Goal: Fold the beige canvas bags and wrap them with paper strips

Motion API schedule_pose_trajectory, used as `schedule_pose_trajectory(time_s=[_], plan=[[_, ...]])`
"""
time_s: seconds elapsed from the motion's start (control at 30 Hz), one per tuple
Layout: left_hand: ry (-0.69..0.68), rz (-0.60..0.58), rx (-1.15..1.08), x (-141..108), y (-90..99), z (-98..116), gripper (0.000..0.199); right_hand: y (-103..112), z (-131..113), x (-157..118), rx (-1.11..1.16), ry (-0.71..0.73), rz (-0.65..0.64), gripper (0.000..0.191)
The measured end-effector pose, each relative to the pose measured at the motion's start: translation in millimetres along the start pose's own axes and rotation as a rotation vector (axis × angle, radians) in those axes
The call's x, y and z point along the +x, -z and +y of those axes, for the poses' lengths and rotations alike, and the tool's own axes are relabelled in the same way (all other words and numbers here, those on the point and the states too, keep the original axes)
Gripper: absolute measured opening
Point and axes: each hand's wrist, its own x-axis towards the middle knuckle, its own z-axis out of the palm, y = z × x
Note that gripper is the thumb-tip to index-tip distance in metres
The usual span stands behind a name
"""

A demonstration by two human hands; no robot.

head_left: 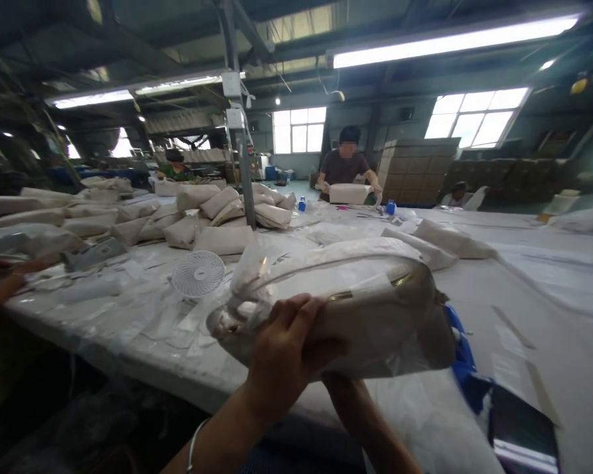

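A beige handbag (375, 316) with small gold-coloured metal fittings hangs tilted above the table's front edge, inside a clear plastic bag (340, 253). My left hand (289, 336) is closed on its near side, fingers over the plastic. Beneath the handbag is my right hand (340, 383), touching its underside; the bag hides those fingers. A bracelet circles my left wrist. Just behind the handbag, on the left, a small white fan (197, 273) sits on the table.
Many beige wrapped bundles (222, 240) are heaped at the back left. A blue tape dispenser (462, 345) and a dark glossy object (521, 428) lie at right. Across the table (583, 368), a co-worker (346, 161) handles a pale bundle. Another person's arm (2, 289) reaches in from the left.
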Motion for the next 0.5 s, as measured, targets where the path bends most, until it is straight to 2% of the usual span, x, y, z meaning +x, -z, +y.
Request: schedule_pose_trajectory(time_s=[0.13, 0.27, 0.4, 0.5], plan=[[-0.099, -0.065, -0.055, 19, -12.6, 12, 0.039, 0, 12, -9, -0.049, -0.011, 0.079, 0.055], [-0.081, -0.165, -0.069, 32, -19.4, 20, 0.043, -4, 14, -18, -0.01, -0.033, 0.118, 0.049], [-0.107, -0.063, -0.076, 27, -9.3, 19, 0.058, -3, 3, -24, 0.274, 0.045, 0.048, 0.053], [-0.132, 0.007, -0.003, 10, 4.0, 12, 0.043, 1, 0, -28, 0.372, 0.052, 0.056, 0.054]])
